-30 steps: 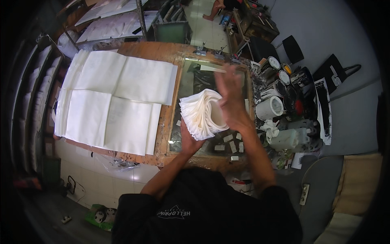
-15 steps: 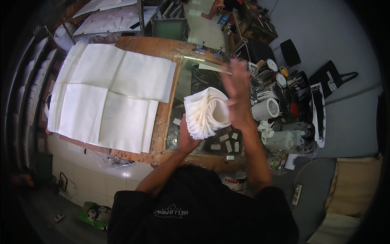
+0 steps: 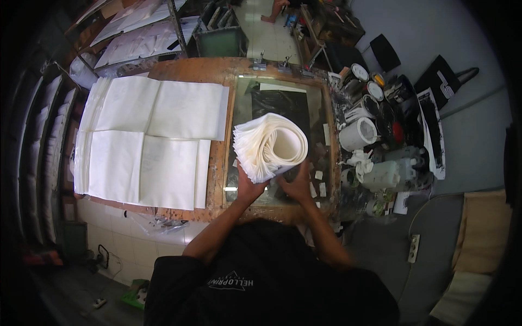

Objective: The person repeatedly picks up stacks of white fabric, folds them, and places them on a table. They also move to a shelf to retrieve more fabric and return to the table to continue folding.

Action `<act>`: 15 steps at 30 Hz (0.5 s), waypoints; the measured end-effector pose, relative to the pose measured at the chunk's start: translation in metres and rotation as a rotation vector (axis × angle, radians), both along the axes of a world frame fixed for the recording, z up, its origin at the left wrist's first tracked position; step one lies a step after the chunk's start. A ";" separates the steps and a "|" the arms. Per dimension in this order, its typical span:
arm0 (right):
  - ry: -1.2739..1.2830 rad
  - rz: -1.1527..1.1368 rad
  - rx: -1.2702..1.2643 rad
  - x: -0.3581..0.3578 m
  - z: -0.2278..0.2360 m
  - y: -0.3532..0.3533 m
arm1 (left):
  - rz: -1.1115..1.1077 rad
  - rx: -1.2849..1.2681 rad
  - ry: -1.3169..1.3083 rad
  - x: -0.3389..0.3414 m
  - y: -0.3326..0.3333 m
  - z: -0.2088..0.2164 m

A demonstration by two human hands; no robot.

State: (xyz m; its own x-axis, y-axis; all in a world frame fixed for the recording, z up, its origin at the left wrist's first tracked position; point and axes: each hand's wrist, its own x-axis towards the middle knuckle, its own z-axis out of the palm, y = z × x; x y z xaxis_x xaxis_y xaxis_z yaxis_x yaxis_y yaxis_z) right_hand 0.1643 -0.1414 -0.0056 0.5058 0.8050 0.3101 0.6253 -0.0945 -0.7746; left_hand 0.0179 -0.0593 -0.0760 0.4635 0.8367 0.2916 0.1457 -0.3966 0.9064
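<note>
A thick stack of white fabric sheets, bent over into a loose roll, is held up over the glass-topped part of the table. Its layered edges fan out on the left, and the rounded fold faces right. My left hand grips the stack from below at its left corner, fingers mostly hidden beneath it. My right hand is closed round the lower right side, thumb toward the middle. Left of them, several piles of flat white sheets lie overlapping on the wooden table.
The glass panel carries a black sheet and small pale pieces. Metal clamps stand at its far edge. Paint tubs and translucent jugs crowd the right side. Racks stand left; a person's foot shows far off.
My right hand has come down from beside the stack, where it was raised and blurred, and now grips its lower right side. The stack has turned slightly, its curled end opening wider.
</note>
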 end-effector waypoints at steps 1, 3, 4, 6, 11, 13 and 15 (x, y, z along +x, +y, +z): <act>0.082 0.014 0.030 -0.007 -0.020 0.005 | 0.023 -0.027 -0.016 -0.001 0.000 -0.010; 0.235 0.032 0.114 -0.007 -0.050 0.029 | 0.093 -0.123 -0.119 -0.003 0.008 -0.009; 0.260 -0.044 0.189 -0.011 -0.045 0.039 | 0.152 -0.203 -0.204 -0.004 0.010 0.000; 0.306 -0.081 0.054 -0.006 -0.027 0.039 | 0.308 -0.333 -0.210 -0.013 0.021 0.002; 0.710 -0.056 -0.261 0.043 -0.003 0.026 | 0.117 -0.876 0.012 -0.052 0.049 0.064; 0.436 -0.128 -0.398 0.041 -0.064 0.022 | 0.178 -0.710 0.315 -0.053 0.048 0.026; 0.213 -0.172 -0.455 0.035 -0.084 0.035 | 0.247 -0.510 0.519 -0.053 0.045 0.004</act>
State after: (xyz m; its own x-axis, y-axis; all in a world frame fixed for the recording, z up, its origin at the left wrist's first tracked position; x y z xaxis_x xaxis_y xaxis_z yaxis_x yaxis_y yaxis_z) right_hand 0.1988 -0.1065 -0.0899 0.6563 0.7339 -0.1753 0.4040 -0.5380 -0.7398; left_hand -0.0350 -0.0143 -0.0721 0.2175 0.9064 -0.3622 0.6325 0.1517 0.7595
